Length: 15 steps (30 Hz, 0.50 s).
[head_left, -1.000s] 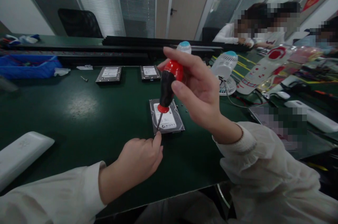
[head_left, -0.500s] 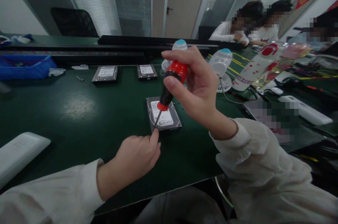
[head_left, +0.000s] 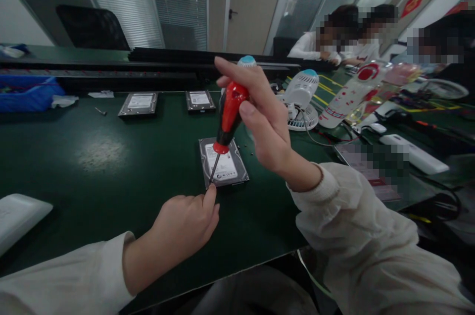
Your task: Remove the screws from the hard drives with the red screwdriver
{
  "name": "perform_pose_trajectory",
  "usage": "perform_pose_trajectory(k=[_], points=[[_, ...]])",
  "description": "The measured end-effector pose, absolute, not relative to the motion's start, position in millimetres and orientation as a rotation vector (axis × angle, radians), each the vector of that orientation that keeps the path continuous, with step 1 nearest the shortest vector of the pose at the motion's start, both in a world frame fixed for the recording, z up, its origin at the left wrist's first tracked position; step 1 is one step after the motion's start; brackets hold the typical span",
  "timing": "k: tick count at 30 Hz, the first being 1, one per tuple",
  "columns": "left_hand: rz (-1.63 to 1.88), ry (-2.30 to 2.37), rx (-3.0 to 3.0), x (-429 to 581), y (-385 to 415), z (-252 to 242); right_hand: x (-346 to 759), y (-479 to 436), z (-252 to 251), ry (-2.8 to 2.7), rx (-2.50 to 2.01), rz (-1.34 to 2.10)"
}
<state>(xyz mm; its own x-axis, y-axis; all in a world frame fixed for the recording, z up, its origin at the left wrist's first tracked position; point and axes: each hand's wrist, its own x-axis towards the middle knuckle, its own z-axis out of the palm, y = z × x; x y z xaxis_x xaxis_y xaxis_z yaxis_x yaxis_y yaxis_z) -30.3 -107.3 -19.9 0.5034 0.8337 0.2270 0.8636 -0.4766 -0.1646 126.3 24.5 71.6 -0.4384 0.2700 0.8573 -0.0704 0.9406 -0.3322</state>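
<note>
I am gripping a red and black screwdriver [head_left: 227,117] in my right hand [head_left: 267,127], with the fingers [head_left: 241,77] closing around its bulbous red handle and the thumb pressing against the side. The tool is tilting slightly, handle up and away, shaft slanting down towards me. Its tip is coming down at the near left corner of a hard drive [head_left: 226,169], which is lying flat, label up, on the dark green table [head_left: 92,166] straight in front of me.

My left hand [head_left: 185,221] is resting on the table just beside that corner. Its fingers [head_left: 210,196] are curling in shut, with the index finger and thumb pressing together right at the screwdriver tip. I cannot tell whether anything small is sitting between them.

A few tiny dark screws [head_left: 243,146] are lying on the table just right of the drive. Farther back, two more hard drives [head_left: 138,103] [head_left: 200,99] are lying flat, well apart from mine, with a loose screw [head_left: 100,111] to their left. A small white fan [head_left: 300,99] is standing behind my right hand, and a blue bin [head_left: 25,97] is sitting at the far left edge. A white oblong case [head_left: 18,216] is lying near my left sleeve. At the far right end, other people are sitting at the table.
</note>
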Motion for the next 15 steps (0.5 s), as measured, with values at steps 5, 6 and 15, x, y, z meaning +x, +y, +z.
perform_pose_trajectory(k=[5, 6, 15], points=[[-0.189, -1.418, -2.487, -30, -107, -22, 125, 26, 66, -1.946, -0.165, 0.452], [-0.188, -1.417, -2.487, -30, -107, -23, 124, 27, 63, -1.909, -0.199, 0.449], [-0.209, -1.399, -2.48, -30, -106, -22, 125, 32, 61, -1.888, -0.069, 0.536]])
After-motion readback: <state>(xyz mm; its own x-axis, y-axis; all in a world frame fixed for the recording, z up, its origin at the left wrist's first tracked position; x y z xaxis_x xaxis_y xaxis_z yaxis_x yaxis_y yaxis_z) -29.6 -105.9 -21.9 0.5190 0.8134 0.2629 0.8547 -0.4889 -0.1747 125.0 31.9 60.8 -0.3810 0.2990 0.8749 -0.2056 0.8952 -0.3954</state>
